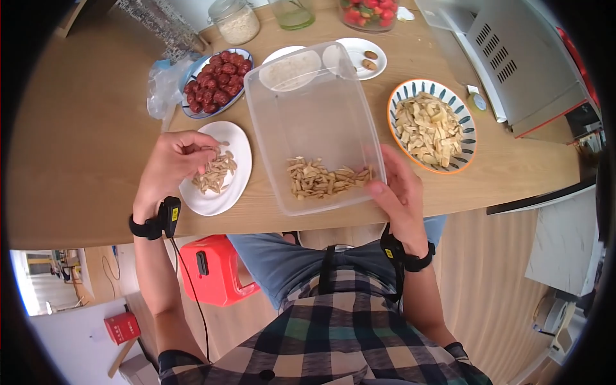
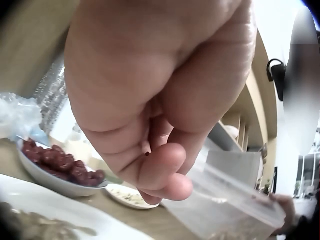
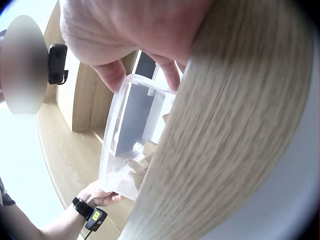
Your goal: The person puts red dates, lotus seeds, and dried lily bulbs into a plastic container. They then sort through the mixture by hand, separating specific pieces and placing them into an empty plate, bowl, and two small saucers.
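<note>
Locating clear plastic container (image 1: 321, 115) at 12 o'clock from lap (image 1: 269, 260), clock-centre for the rest. Gripping its wall at 4 with right hand (image 1: 401, 192). At 8, holding left hand (image 1: 178, 157) fingertips together over white plate (image 1: 240, 144) of tan slivers (image 1: 216, 179); cannot tell if pinching any. Possibly spilling lapward from slack right grip or overtilting. On wooden table (image 1: 513, 154): jujubes (image 1: 218, 83) at 10, strawberries (image 1: 367, 14) at 1, striped bowl (image 1: 467, 125) at 3. Off table: red stool (image 1: 212, 279) at 7, wood-look floor (image 1: 487, 269).

The pieces (image 1: 215, 176) are tan, the plate (image 1: 240, 157) white, the shirt (image 1: 337, 324) checked.
</note>
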A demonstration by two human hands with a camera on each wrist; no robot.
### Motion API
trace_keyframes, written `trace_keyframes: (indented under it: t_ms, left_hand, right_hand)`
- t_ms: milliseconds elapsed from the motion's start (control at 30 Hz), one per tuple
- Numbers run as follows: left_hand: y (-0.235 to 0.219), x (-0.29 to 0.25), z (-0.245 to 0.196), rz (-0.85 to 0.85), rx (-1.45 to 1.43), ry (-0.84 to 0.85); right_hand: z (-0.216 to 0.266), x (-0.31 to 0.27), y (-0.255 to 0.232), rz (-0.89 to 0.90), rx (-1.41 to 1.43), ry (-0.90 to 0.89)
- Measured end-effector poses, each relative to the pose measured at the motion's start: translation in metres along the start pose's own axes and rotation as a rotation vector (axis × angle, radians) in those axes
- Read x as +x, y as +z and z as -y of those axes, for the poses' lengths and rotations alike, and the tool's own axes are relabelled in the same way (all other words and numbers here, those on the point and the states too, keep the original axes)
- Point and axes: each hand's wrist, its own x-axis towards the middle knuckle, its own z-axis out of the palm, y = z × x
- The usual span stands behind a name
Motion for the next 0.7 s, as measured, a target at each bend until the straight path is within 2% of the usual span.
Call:
trace_keyframes:
  t_ms: [167, 400, 467, 700]
  left_hand:
    - [-0.007, 0.002, 0.040, -0.024, 0.047, -0.019]
    - [-0.012, -0.004, 0.038, -0.023, 0.055, -0.083]
    - [-0.013, -0.007, 0.042, -0.046, 0.179, 0.050]
    - [-0.014, -0.008, 0.037, -0.023, 0.283, 0.065]
  right_hand:
    - [0.001, 0.000, 0.001, 0.013, -0.002, 0.010]
    - [0.004, 0.000, 0.003, 0.004, 0.010, 0.029]
    - [0.004, -0.001, 0.004, 0.001, 0.015, 0.029]
    - [0.004, -0.001, 0.002, 0.010, 0.028, 0.022]
